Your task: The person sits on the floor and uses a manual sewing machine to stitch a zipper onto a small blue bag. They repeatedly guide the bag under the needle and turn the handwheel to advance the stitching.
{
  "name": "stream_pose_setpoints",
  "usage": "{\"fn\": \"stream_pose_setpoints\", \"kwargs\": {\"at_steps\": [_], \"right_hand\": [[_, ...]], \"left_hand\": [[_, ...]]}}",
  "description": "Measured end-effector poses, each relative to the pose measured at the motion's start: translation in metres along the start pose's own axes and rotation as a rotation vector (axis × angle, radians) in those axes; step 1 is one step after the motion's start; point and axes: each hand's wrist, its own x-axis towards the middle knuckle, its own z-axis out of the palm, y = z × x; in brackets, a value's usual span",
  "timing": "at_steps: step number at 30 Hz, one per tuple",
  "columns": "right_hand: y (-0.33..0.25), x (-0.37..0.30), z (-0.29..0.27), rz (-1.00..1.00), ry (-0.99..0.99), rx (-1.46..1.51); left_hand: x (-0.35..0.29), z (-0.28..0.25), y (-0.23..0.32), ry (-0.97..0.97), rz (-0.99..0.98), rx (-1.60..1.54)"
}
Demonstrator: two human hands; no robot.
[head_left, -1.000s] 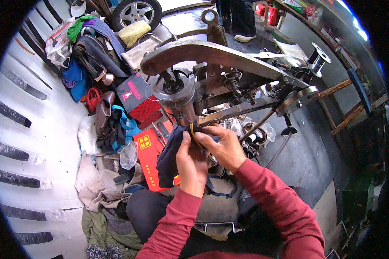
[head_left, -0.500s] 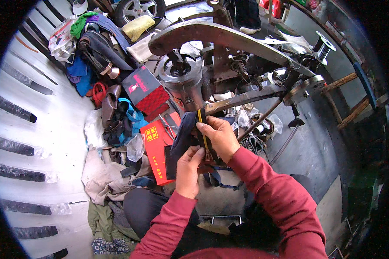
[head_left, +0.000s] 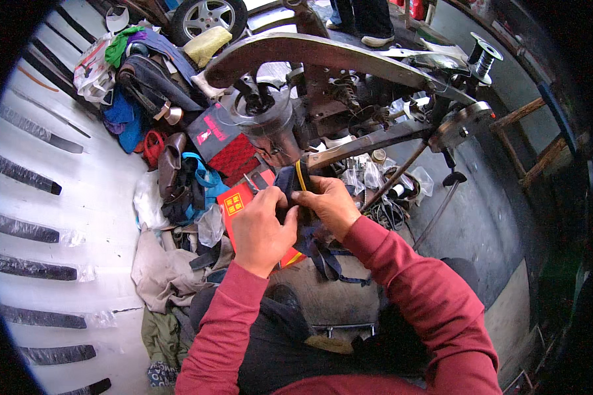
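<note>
A dark navy cloth piece [head_left: 284,180] with a yellow-edged zipper [head_left: 300,175] hangs just below the head of a metal hand-cranked sewing machine [head_left: 270,128]. My right hand [head_left: 331,207] pinches the zipper edge between thumb and fingers. At the cloth's left side, my left hand [head_left: 262,229] has its fingers curled over the fabric, thumb toward the right hand. Both hands hide the cloth's lower middle. Dark straps [head_left: 329,263] dangle beneath. Whether the zipper's upper end touches the machine, I cannot tell.
A red folder [head_left: 234,205] and a dark box with a red patterned side [head_left: 211,135] lie left of the machine. Clothes and bags [head_left: 171,263] pile along the white wall. A thread spool [head_left: 485,58] stands at right. Another person's legs [head_left: 369,20] show at the back.
My left hand has shifted up and left, from the zipper's lower part to the cloth's left side. My right hand stays pinched on the zipper edge. The whole view has moved slightly.
</note>
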Motion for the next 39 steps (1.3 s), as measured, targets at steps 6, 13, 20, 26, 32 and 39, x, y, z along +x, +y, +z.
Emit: {"fn": "stream_pose_setpoints", "kwargs": {"at_steps": [6,13,20,26,32,39], "right_hand": [[-0.002,0.002,-0.004,0.008,-0.008,-0.057],[-0.003,0.005,-0.003,0.053,0.021,-0.013],[-0.007,0.0,-0.006,0.092,-0.021,-0.038],[0.004,0.005,-0.008,-0.115,0.072,-0.46],[0.009,0.002,-0.01,-0.207,0.09,-0.622],[-0.011,-0.004,-0.02,-0.181,0.006,-0.672]], "left_hand": [[0.0,0.009,-0.004,-0.04,-0.059,-0.057],[-0.001,0.014,-0.006,-0.044,-0.152,-0.224],[-0.003,0.015,-0.013,-0.046,-0.163,-0.413],[-0.005,0.017,-0.014,-0.044,-0.161,-0.457],[-0.005,0.016,-0.009,-0.063,-0.194,-0.483],[-0.005,0.014,-0.01,-0.098,-0.217,-0.489]]}}
